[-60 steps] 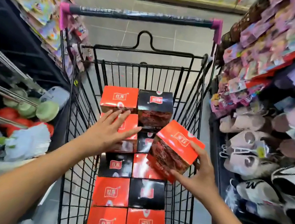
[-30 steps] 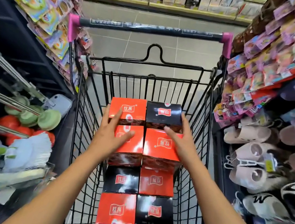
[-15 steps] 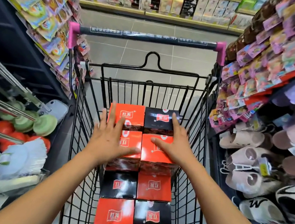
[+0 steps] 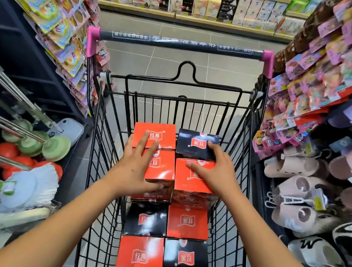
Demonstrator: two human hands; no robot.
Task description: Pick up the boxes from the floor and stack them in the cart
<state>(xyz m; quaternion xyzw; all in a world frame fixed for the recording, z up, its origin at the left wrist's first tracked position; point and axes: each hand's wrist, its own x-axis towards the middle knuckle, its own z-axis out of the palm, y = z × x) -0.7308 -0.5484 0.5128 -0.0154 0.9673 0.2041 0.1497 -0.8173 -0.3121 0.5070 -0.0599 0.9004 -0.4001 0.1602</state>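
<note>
Your left grip point(image 4: 138, 169) lies flat and open on the left red box point(image 4: 161, 170). Its fingers are straight and spread, its thumb is down the near side, and it has hold of nothing. Your right grip point(image 4: 214, 175) is open too, with its palm on the right red box point(image 4: 194, 183) and its fingertips reaching onto the black box point(image 4: 194, 146) behind. These boxes sit up high at the far end of the cart point(image 4: 181, 44), on top of others. The low boxes point(image 4: 188, 223) lie in two rows closer to you. No box on the floor shows here. I think you are pushing the top ones snug. Be careful: the two red boxes stand at the edge of the top layer, with a drop on the near side. If you pull back with a thumb hooked on, one could tip and fall. If you push too hard, the cart could roll away. The aisle is tight, so an elbow could knock the slippers point(image 4: 294, 166) or mops point(image 4: 29, 187) down.
</note>
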